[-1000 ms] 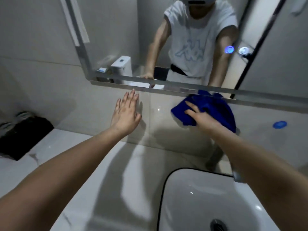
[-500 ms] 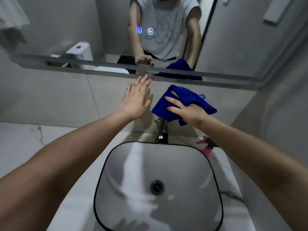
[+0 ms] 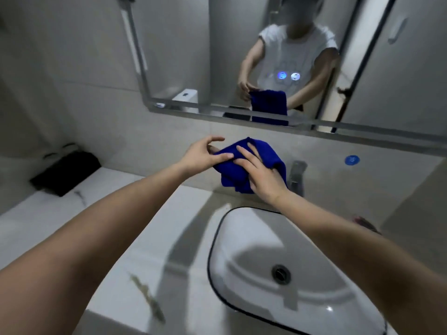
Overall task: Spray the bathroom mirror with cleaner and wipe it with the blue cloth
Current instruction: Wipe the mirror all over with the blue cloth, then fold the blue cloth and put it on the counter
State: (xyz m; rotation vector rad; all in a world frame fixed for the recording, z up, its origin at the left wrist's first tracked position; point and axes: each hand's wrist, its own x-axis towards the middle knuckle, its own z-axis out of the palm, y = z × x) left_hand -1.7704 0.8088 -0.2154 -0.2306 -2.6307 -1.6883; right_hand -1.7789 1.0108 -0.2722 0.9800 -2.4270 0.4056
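Mirror (image 3: 181, 56) on wall above counter (image 3: 121, 213); sink (image 3: 254, 257) at counter's right end. Cloth (image 3: 254, 151), bunched, held over counter's back edge, below mirror's lower edge. R hand (image 3: 262, 176) grips cloth's right side; L hand (image 3: 200, 154) pinches its left edge, index finger raised.

A crumpled, plush blue cloth (image 3: 244, 165) hangs bunched between both hands, pinched by the left hand (image 3: 200, 157) and held under the right hand (image 3: 260, 175), just below the large metal-framed wall mirror (image 3: 193, 56). A blurred pinkish shape (image 3: 365, 223) is possibly the cleaner bottle.
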